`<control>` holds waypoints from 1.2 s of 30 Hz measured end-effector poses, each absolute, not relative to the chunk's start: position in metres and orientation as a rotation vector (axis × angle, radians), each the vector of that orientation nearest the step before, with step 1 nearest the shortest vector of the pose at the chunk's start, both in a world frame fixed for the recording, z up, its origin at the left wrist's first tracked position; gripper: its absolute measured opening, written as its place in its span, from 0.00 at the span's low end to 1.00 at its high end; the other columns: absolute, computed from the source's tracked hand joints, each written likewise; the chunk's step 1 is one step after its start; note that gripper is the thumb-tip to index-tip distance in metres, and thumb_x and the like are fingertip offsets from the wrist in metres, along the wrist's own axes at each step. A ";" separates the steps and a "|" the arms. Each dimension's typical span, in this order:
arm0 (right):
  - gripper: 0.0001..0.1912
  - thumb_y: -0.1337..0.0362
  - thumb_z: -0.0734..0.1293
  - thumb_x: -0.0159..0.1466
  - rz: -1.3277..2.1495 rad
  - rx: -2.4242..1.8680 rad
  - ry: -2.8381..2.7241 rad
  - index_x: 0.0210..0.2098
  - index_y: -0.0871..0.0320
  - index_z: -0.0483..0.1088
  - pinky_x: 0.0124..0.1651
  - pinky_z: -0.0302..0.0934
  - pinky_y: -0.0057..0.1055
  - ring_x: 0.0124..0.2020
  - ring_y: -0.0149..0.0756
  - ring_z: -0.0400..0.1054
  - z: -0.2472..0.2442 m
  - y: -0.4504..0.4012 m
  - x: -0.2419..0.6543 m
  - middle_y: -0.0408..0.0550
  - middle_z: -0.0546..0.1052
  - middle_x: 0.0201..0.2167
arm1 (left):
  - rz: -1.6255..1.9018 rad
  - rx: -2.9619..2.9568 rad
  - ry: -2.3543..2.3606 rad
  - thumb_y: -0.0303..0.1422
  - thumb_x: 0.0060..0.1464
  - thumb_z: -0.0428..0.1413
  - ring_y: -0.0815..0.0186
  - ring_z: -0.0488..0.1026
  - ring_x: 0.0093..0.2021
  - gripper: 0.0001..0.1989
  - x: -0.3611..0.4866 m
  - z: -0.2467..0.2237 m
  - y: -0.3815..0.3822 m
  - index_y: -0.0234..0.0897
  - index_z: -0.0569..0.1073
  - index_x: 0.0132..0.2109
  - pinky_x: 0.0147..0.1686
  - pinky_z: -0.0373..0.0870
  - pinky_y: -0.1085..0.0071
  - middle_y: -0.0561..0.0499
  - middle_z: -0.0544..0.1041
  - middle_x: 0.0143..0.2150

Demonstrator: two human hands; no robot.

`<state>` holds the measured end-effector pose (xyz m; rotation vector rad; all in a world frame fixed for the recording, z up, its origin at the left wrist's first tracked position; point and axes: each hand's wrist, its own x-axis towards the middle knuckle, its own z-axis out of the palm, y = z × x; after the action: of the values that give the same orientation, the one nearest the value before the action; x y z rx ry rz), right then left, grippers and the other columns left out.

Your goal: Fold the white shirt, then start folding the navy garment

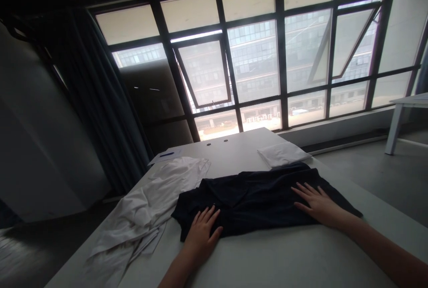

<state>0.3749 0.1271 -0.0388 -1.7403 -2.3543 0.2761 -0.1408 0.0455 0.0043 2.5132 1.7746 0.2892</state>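
A dark navy garment [254, 199] lies spread sideways across the white table [267, 261]; its exact kind is hard to make out in the dim light. On its near left part rests my left hand [202, 230], palm down with the fingers stretched out. Toward the garment's right end, my right hand [312, 203] is flat on the cloth, fingers spread. Neither hand grips anything. Left of the garment is a crumpled white cloth [143, 203], partly hanging toward the table's left edge. Behind its right end sits a folded white cloth [282, 154].
A sheet of paper with a dark pen [167, 154] lies at the table's far left. Two round cable holes are near the far end. Beyond stand large windows [252, 60], two panes tilted open, and a dark curtain [100, 100]. Another white table [396, 123] is at right.
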 end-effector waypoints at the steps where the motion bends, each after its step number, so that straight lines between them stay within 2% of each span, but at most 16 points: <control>1: 0.41 0.32 0.52 0.66 0.266 -1.766 -2.344 0.73 0.40 0.51 0.72 0.33 0.67 0.76 0.57 0.38 -0.040 0.130 0.379 0.43 0.48 0.76 | 0.274 2.504 1.782 0.53 0.70 0.45 0.53 0.53 0.74 0.29 -0.140 0.005 0.046 0.54 0.59 0.72 0.72 0.48 0.46 0.54 0.56 0.75; 6: 0.44 0.30 0.50 0.65 0.199 -2.013 -2.215 0.74 0.43 0.50 0.72 0.32 0.67 0.76 0.56 0.36 -0.042 0.144 0.407 0.44 0.47 0.76 | 0.187 2.448 1.837 0.53 0.69 0.46 0.54 0.52 0.74 0.30 -0.135 0.010 0.043 0.52 0.58 0.73 0.72 0.46 0.48 0.53 0.55 0.75; 11: 0.44 0.30 0.50 0.64 0.162 -2.104 -2.146 0.73 0.42 0.51 0.73 0.34 0.64 0.76 0.55 0.37 -0.041 0.145 0.414 0.44 0.48 0.76 | 0.166 2.376 1.990 0.58 0.67 0.44 0.51 0.49 0.75 0.35 -0.139 0.012 0.040 0.50 0.58 0.73 0.72 0.46 0.49 0.49 0.50 0.77; 15: 0.44 0.30 0.50 0.65 0.144 -2.088 -2.144 0.73 0.44 0.51 0.72 0.33 0.64 0.76 0.54 0.39 -0.041 0.142 0.412 0.46 0.48 0.76 | 0.113 2.326 2.030 0.57 0.67 0.44 0.50 0.49 0.75 0.34 -0.144 0.017 0.037 0.50 0.57 0.73 0.71 0.48 0.49 0.51 0.54 0.76; 24: 0.41 0.35 0.53 0.66 0.111 -2.051 -2.138 0.73 0.45 0.53 0.70 0.32 0.72 0.75 0.58 0.42 -0.045 0.128 0.414 0.48 0.50 0.75 | -0.023 2.224 2.004 0.55 0.65 0.45 0.47 0.45 0.76 0.37 -0.135 0.034 0.017 0.43 0.55 0.74 0.71 0.43 0.47 0.48 0.50 0.76; 26: 0.40 0.35 0.53 0.66 0.089 -2.028 -2.155 0.72 0.44 0.55 0.69 0.32 0.73 0.75 0.59 0.43 -0.052 0.117 0.419 0.48 0.51 0.75 | -0.046 2.152 2.000 0.53 0.62 0.49 0.45 0.47 0.75 0.38 -0.134 0.043 0.009 0.42 0.57 0.74 0.71 0.45 0.46 0.46 0.52 0.76; 29: 0.38 0.35 0.54 0.66 0.072 -2.001 -2.177 0.71 0.40 0.56 0.69 0.30 0.75 0.74 0.61 0.44 -0.062 0.097 0.430 0.46 0.52 0.74 | -0.023 2.067 1.915 0.52 0.53 0.60 0.40 0.53 0.73 0.41 -0.140 0.059 -0.006 0.48 0.64 0.71 0.68 0.53 0.45 0.47 0.60 0.73; 31: 0.37 0.34 0.56 0.65 0.083 -1.973 -2.203 0.70 0.37 0.58 0.69 0.29 0.76 0.73 0.62 0.46 -0.065 0.085 0.438 0.44 0.55 0.74 | 0.024 2.051 1.847 0.55 0.52 0.60 0.39 0.59 0.70 0.36 -0.148 0.070 -0.015 0.51 0.72 0.66 0.65 0.59 0.46 0.47 0.68 0.69; 33: 0.37 0.33 0.59 0.63 0.107 -1.941 -2.228 0.68 0.35 0.61 0.69 0.30 0.76 0.72 0.64 0.49 -0.060 0.078 0.445 0.44 0.58 0.72 | 0.077 2.037 1.808 0.58 0.53 0.60 0.40 0.70 0.63 0.31 -0.156 0.079 -0.019 0.51 0.78 0.59 0.61 0.65 0.50 0.45 0.76 0.62; 36: 0.36 0.33 0.64 0.59 0.143 -1.906 -2.240 0.62 0.40 0.71 0.69 0.36 0.75 0.68 0.67 0.58 -0.035 0.082 0.442 0.51 0.69 0.67 | 0.209 2.034 1.733 0.57 0.54 0.59 0.46 0.77 0.53 0.26 -0.164 0.089 -0.003 0.51 0.81 0.53 0.54 0.69 0.59 0.47 0.82 0.52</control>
<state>0.4415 0.0816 -0.0353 -1.9062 -2.2395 0.1434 -0.1641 -0.0032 0.0886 2.0339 1.7329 0.2090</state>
